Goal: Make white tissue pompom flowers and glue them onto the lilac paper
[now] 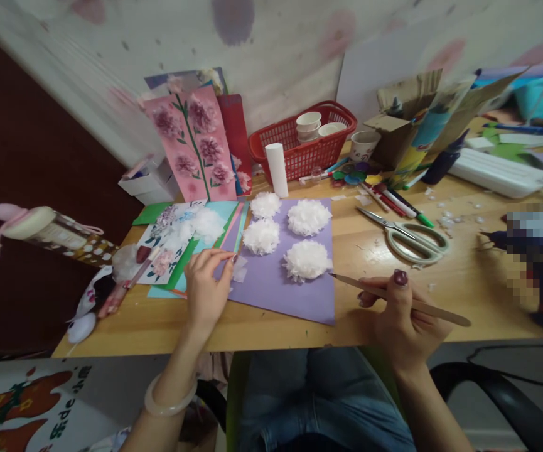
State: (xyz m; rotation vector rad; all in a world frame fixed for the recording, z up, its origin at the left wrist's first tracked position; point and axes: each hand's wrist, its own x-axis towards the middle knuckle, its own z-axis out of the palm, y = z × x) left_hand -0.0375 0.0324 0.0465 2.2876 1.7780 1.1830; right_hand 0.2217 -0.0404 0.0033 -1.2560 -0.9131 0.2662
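My left hand [208, 285] has its thumb and forefinger pinched at the edge of a small thin white paper square [240, 270], over the purple sheet [271, 295]. My right hand [407, 320] grips a slim wooden stick [440, 312] with a dark pointed tip. That tip points left and reaches close to the lower right white ruffled paper flower [307, 260]. Several such fluffy flowers sit on the purple sheet, among them the upper right flower [309, 216], the lower left flower [261, 236] and the upper left flower [265, 205].
Scissors [407, 235], markers [393, 201] and small beads [447, 216] lie to the right. Behind are a red basket [299, 157] with cups, a white roll [277, 169] and a pink flower picture [191, 144]. Leftward lie coloured sheets [177, 276] and a bottle [54, 232]. A glue gun [494, 238] is far right, partly blurred.
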